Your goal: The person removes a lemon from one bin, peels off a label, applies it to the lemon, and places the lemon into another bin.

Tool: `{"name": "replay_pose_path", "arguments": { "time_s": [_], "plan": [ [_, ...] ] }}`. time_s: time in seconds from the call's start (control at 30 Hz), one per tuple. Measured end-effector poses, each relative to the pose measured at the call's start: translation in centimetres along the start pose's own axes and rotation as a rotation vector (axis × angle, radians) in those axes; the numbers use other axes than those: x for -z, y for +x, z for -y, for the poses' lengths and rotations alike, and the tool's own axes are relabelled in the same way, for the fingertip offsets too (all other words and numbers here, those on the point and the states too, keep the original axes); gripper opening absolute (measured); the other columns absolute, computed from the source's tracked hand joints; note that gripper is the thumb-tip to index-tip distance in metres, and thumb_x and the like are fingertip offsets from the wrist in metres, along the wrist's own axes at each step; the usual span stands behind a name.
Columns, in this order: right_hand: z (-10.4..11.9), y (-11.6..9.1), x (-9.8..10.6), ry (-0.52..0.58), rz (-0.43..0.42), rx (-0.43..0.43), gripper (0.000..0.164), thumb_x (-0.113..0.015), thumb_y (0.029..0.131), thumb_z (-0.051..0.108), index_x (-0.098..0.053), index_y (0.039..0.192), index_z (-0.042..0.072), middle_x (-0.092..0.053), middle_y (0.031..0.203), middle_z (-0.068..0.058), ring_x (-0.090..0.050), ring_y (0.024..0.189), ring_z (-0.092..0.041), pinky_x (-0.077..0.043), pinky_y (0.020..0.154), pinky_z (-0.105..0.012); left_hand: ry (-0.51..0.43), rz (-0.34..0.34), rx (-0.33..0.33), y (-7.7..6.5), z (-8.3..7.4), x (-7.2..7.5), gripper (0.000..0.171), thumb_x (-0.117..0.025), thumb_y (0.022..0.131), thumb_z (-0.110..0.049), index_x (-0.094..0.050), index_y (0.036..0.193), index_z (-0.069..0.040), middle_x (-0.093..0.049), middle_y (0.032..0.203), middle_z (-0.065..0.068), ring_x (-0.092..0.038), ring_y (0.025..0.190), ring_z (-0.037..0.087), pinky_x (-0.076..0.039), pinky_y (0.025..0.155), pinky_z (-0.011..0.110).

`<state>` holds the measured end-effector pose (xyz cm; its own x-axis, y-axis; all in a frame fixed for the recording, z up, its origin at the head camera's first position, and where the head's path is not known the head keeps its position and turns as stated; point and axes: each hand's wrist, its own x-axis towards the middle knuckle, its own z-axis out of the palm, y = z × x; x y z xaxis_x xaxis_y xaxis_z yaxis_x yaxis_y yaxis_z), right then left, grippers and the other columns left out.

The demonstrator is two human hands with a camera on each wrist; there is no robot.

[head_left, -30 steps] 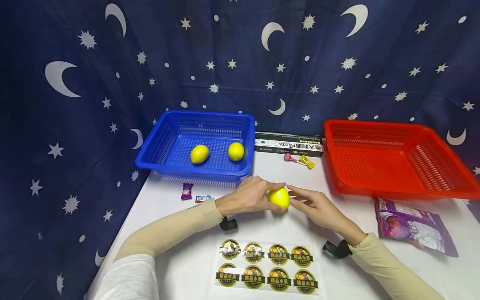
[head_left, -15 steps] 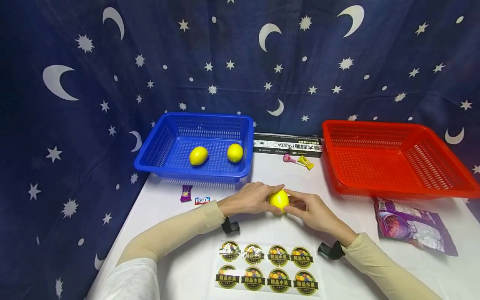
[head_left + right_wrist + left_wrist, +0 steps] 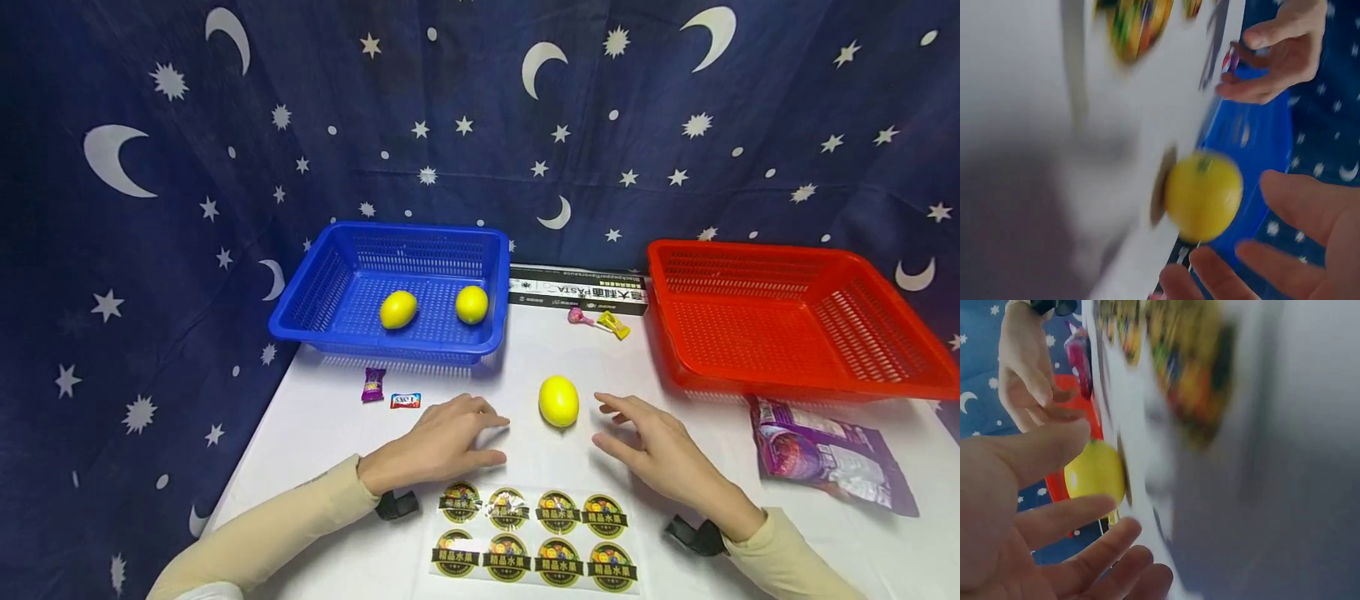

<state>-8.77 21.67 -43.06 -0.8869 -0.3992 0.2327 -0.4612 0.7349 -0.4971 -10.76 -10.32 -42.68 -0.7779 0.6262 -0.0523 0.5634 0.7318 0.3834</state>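
A yellow lemon (image 3: pixel 558 402) lies alone on the white table between my two hands, touched by neither. To its left my left hand (image 3: pixel 446 442) is held with fingers apart and nothing in them. My right hand (image 3: pixel 652 446) is on the other side, closer to the fruit, its fingers relaxed and holding nothing. In the left wrist view the lemon (image 3: pixel 1096 475) shows beyond my thumb and fingers. The right wrist view has the lemon (image 3: pixel 1204 197) just past my spread fingers. Toward the front lies a clear sheet of round fruit stickers (image 3: pixel 534 533).
A blue basket (image 3: pixel 390 340) with two lemons stands back left; a red basket (image 3: pixel 810 385) stands back right. Between them lies a black-and-white pasta box (image 3: pixel 577 290). A lollipop (image 3: pixel 576 316), a yellow sweet (image 3: pixel 613 325), two small wrapped sweets (image 3: pixel 373 385) and a purple bag (image 3: pixel 832 458) lie around.
Both hands have let go of the lemon and drawn apart, the left one to the left and toward the front, the right one to the right. The lemon now rests on the table.
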Motion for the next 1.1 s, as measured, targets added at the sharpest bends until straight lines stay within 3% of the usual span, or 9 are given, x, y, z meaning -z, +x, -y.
{"name": "replay_pose_path", "arguments": {
  "time_s": [0.13, 0.23, 0.3, 0.4, 0.53, 0.7, 0.87, 1.0, 1.1],
  "plan": [
    [1.8, -2.4, -0.5, -0.057, 0.071, 0.116, 0.041, -0.085, 0.083, 0.026, -0.075, 0.122, 0.018, -0.067, 0.097, 0.014, -0.06, 0.083, -0.001, -0.051, 0.072, -0.024, 0.029, 0.03, -0.063, -2.1, -0.3, -0.9, 0.046, -0.073, 0.092, -0.049, -0.073, 0.129, -0.022, -0.07, 0.114, -0.005, -0.059, 0.101, 0.011, -0.05, 0.075, 0.025],
    [2.6, -3.8, -1.2, -0.082, 0.197, 0.144, 0.035, -0.084, 0.084, 0.031, -0.078, 0.118, 0.023, -0.059, 0.095, 0.019, -0.049, 0.083, 0.004, -0.045, 0.07, -0.02, 0.08, 0.048, -0.116, -2.4, -1.1, -1.6, 0.044, -0.071, 0.093, -0.05, -0.073, 0.128, -0.023, -0.068, 0.109, -0.005, -0.055, 0.096, 0.009, -0.046, 0.075, 0.023],
    [2.9, -4.3, -1.8, -0.103, 0.231, 0.152, 0.033, -0.084, 0.084, 0.032, -0.079, 0.116, 0.024, -0.054, 0.093, 0.019, -0.044, 0.083, 0.004, -0.04, 0.068, -0.018, 0.123, 0.047, -0.154, -2.3, -1.5, -2.0, 0.04, -0.07, 0.094, -0.051, -0.075, 0.125, -0.026, -0.067, 0.107, -0.006, -0.054, 0.092, 0.009, -0.044, 0.074, 0.022],
    [3.0, -4.8, -2.4, -0.14, 0.21, 0.167, 0.033, -0.086, 0.081, 0.033, -0.081, 0.113, 0.026, -0.049, 0.09, 0.019, -0.04, 0.082, 0.003, -0.037, 0.066, -0.017, 0.155, 0.032, -0.187, -2.0, -2.2, -2.5, 0.03, -0.073, 0.092, -0.047, -0.078, 0.117, -0.03, -0.069, 0.103, -0.01, -0.055, 0.087, 0.006, -0.041, 0.071, 0.02],
    [3.2, -5.1, -2.8, -0.148, 0.203, 0.155, 0.034, -0.086, 0.08, 0.032, -0.08, 0.114, 0.028, -0.046, 0.09, 0.021, -0.038, 0.082, 0.003, -0.035, 0.065, -0.016, 0.107, 0.019, -0.18, -1.9, -2.7, -2.9, 0.018, -0.08, 0.088, -0.039, -0.081, 0.104, -0.031, -0.071, 0.091, -0.014, -0.055, 0.078, 0.001, -0.039, 0.067, 0.017],
    [3.3, -5.3, -2.8, -0.151, 0.226, 0.13, 0.034, -0.086, 0.081, 0.032, -0.08, 0.115, 0.027, -0.047, 0.091, 0.021, -0.039, 0.083, 0.004, -0.035, 0.065, -0.016, 0.006, 0.024, -0.149, -1.9, -2.9, -3.2, 0.008, -0.082, 0.086, -0.03, -0.075, 0.09, -0.028, -0.062, 0.076, -0.015, -0.047, 0.071, -0.001, -0.037, 0.064, 0.016],
    [3.4, -5.2, -2.7, -0.161, 0.215, 0.138, 0.034, -0.087, 0.08, 0.031, -0.081, 0.112, 0.026, -0.048, 0.09, 0.021, -0.04, 0.082, 0.003, -0.037, 0.065, -0.016, -0.112, 0.028, -0.172, -1.9, -2.8, -2.7, 0.017, -0.078, 0.088, -0.02, -0.065, 0.082, -0.028, -0.056, 0.073, -0.018, -0.046, 0.069, -0.005, -0.038, 0.066, 0.015],
    [3.6, -4.4, -2.2, -0.121, 0.207, 0.092, 0.028, -0.086, 0.081, 0.031, -0.081, 0.109, 0.025, -0.055, 0.087, 0.021, -0.044, 0.077, 0.006, -0.038, 0.062, -0.017, -0.394, 0.032, -0.115, -1.1, -2.4, -1.1, 0.01, -0.074, 0.093, -0.016, -0.067, 0.089, -0.023, -0.062, 0.078, -0.013, -0.051, 0.069, -0.004, -0.045, 0.067, 0.016],
    [3.2, -2.9, -1.8, -0.064, 0.134, 0.011, 0.034, -0.086, 0.081, 0.03, -0.078, 0.112, 0.021, -0.063, 0.086, 0.018, -0.05, 0.072, 0.005, -0.041, 0.062, -0.019, -0.617, -0.041, -0.029, 0.5, -2.1, -0.1, 0.004, -0.071, 0.095, -0.013, -0.071, 0.097, -0.016, -0.07, 0.086, -0.004, -0.057, 0.072, 0.001, -0.05, 0.069, 0.019]
  ]
}}
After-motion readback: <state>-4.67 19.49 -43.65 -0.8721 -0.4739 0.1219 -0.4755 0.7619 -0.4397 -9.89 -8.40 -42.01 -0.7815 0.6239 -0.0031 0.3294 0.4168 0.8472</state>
